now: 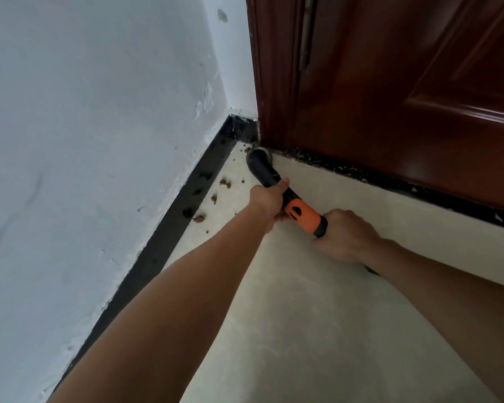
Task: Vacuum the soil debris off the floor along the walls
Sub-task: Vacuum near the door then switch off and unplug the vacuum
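A handheld vacuum [303,215] with an orange body and a black nozzle [259,162] points into the floor corner where the white wall meets the door frame. The nozzle tip rests on the pale floor at the corner. My left hand [269,203] grips the black tube just behind the nozzle. My right hand [346,234] holds the rear end of the vacuum. Brown soil clumps [225,183] lie along the black baseboard [186,196], with another clump [199,218] nearer to me and small crumbs [248,146] in the corner itself.
A dark red wooden door [405,97] stands on the right above a black speckled threshold strip [361,173]. The white wall [99,112] fills the left side. Pale cream floor [303,330] stretches toward me under both forearms.
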